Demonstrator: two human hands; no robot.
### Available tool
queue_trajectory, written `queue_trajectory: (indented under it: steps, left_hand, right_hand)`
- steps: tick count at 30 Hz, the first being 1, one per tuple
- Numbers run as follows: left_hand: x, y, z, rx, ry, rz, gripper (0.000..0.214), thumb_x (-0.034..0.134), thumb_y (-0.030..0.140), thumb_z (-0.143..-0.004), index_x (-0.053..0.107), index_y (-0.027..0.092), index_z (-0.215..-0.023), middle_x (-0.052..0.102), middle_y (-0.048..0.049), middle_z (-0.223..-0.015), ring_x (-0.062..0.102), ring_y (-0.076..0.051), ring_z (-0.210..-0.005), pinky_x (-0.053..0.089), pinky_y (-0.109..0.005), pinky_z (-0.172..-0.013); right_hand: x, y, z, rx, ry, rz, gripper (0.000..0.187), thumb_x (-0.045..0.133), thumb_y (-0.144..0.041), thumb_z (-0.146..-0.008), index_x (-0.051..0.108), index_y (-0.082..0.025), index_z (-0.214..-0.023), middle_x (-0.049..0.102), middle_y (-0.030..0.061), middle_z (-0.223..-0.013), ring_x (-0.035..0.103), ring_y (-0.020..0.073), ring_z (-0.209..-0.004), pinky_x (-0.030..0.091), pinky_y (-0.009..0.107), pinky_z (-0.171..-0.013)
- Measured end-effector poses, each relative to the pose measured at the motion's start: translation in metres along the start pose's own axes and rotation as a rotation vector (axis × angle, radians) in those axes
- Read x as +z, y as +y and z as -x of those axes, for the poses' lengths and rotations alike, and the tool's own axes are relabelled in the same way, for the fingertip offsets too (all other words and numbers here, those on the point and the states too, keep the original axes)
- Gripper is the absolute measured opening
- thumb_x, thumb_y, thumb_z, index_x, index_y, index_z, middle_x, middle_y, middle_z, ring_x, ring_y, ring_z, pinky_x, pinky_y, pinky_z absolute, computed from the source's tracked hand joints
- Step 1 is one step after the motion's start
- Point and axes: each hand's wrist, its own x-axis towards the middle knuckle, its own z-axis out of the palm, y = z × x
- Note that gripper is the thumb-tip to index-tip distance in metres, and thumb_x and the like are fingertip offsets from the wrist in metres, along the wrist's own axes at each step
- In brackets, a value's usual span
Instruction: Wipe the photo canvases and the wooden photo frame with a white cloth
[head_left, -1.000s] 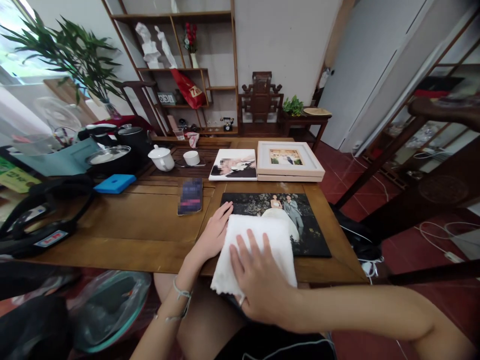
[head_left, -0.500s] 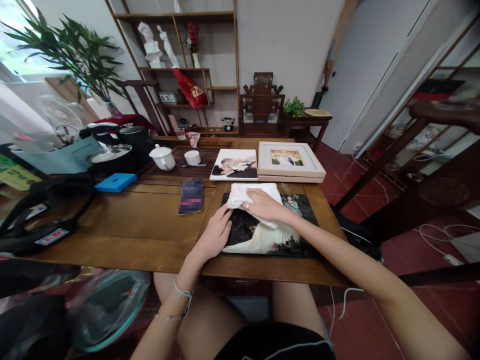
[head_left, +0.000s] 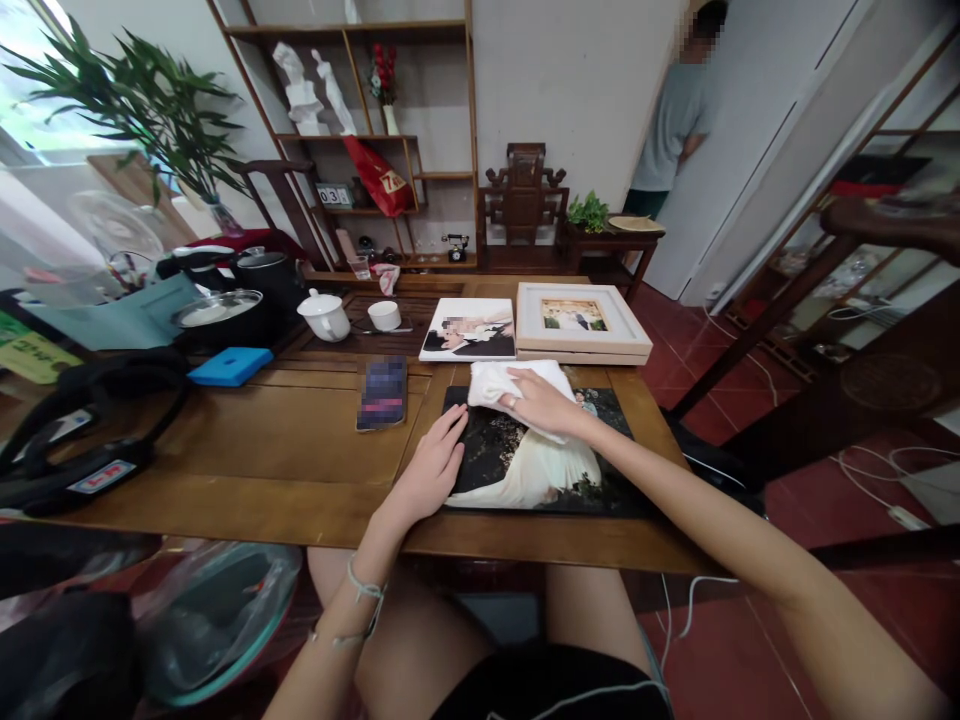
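Observation:
A dark photo panel with a picture of a pale, trailing dress lies flat near the table's front edge. My right hand grips a folded white cloth and presses it against the panel's upper part. The cloth and my forearm cover some of the picture. On the panel's left edge rests my left hand, fingers stretched out and holding nothing. Just behind the panel are a white photo print and a pale framed photo, which sits on another flat frame.
On the wooden table lie a phone, a blue box and black headgear. A lidded white cup and a small bowl stand behind. A person is by the door. A lined bin is below left.
My right hand and the cloth have slid slightly to the right across the panel. My left hand has stayed in place. A person has come further into view by the door.

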Motion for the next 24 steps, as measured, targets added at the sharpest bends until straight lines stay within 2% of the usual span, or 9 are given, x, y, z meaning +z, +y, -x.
queue_trajectory:
  steps: [4, 7, 9, 12, 16, 18, 20, 24]
  left_hand:
    - [-0.001, 0.002, 0.0, 0.0, 0.006, 0.005, 0.048, 0.03, 0.026, -0.097, 0.036, 0.02, -0.144, 0.034, -0.0101, -0.152, 0.027, -0.024, -0.143, 0.023, -0.049, -0.117]
    - [-0.001, 0.002, 0.0, 0.008, 0.012, 0.008, 0.048, 0.029, 0.027, -0.097, 0.036, 0.02, -0.144, 0.034, -0.0096, -0.152, 0.027, -0.024, -0.143, 0.024, -0.049, -0.117]
    - [-0.001, 0.001, 0.001, 0.006, 0.011, 0.001, 0.048, 0.029, 0.027, -0.097, 0.036, 0.019, -0.144, 0.034, -0.0103, -0.152, 0.026, -0.024, -0.143, 0.023, -0.05, -0.117]
    - [-0.001, 0.001, 0.001, 0.006, 0.007, -0.006, 0.048, 0.029, 0.026, -0.097, 0.036, 0.019, -0.145, 0.033, -0.0107, -0.152, 0.026, -0.024, -0.143, 0.024, -0.049, -0.116]
    - [0.001, -0.001, 0.0, 0.011, 0.023, -0.008, 0.048, 0.03, 0.026, -0.097, 0.037, 0.021, -0.144, 0.034, -0.0102, -0.152, 0.028, -0.024, -0.142, 0.024, -0.05, -0.116]
    - [0.002, -0.002, 0.0, 0.007, 0.026, -0.006, 0.048, 0.03, 0.027, -0.097, 0.036, 0.021, -0.145, 0.033, -0.0101, -0.153, 0.028, -0.024, -0.142, 0.024, -0.05, -0.116]
    - [0.002, -0.003, 0.001, 0.004, 0.019, -0.002, 0.048, 0.03, 0.028, -0.098, 0.035, 0.021, -0.145, 0.032, -0.0099, -0.153, 0.027, -0.024, -0.142, 0.024, -0.05, -0.116]
    - [0.001, -0.003, 0.001, 0.002, 0.001, -0.003, 0.048, 0.03, 0.028, -0.098, 0.035, 0.022, -0.145, 0.033, -0.0097, -0.153, 0.026, -0.023, -0.143, 0.023, -0.05, -0.116]
  right_hand:
    - [-0.015, 0.046, 0.039, 0.079, 0.085, -0.037, 0.048, 0.037, -0.04, -0.096, 0.05, -0.018, -0.136, 0.039, 0.0104, -0.149, 0.031, 0.0261, -0.138, 0.022, 0.043, -0.113]
    - [-0.027, 0.056, 0.065, 0.118, 0.117, -0.018, 0.046, 0.038, -0.037, -0.094, 0.051, -0.019, -0.134, 0.043, 0.0086, -0.147, 0.033, 0.0273, -0.137, 0.02, 0.046, -0.114]
    - [-0.032, 0.044, 0.081, 0.108, 0.117, 0.017, 0.046, 0.038, -0.035, -0.093, 0.052, -0.02, -0.134, 0.046, 0.0083, -0.144, 0.032, 0.0284, -0.137, 0.017, 0.049, -0.115]
    - [-0.032, 0.006, 0.109, 0.049, 0.084, 0.055, 0.05, 0.044, -0.031, -0.089, 0.048, -0.022, -0.138, 0.046, 0.0078, -0.144, 0.026, 0.0283, -0.14, 0.01, 0.05, -0.117]
    - [-0.025, -0.045, 0.136, -0.188, -0.049, -0.001, 0.062, 0.05, -0.024, -0.081, 0.042, -0.026, -0.142, 0.041, 0.0026, -0.148, 0.015, 0.0258, -0.144, 0.007, 0.054, -0.117]
    - [-0.022, -0.054, 0.135, -0.263, -0.095, -0.042, 0.065, 0.05, -0.022, -0.078, 0.041, -0.024, -0.143, 0.042, 0.0024, -0.148, 0.013, 0.0256, -0.144, 0.008, 0.054, -0.117]
    - [-0.02, -0.047, 0.122, -0.244, -0.091, -0.05, 0.065, 0.05, -0.022, -0.078, 0.042, -0.022, -0.142, 0.041, 0.004, -0.148, 0.016, 0.0257, -0.144, 0.011, 0.054, -0.116]
    - [-0.018, 0.0, 0.086, -0.085, 0.031, 0.014, 0.057, 0.046, -0.029, -0.086, 0.042, -0.02, -0.142, 0.04, 0.01, -0.148, 0.022, 0.0254, -0.142, 0.011, 0.055, -0.116]
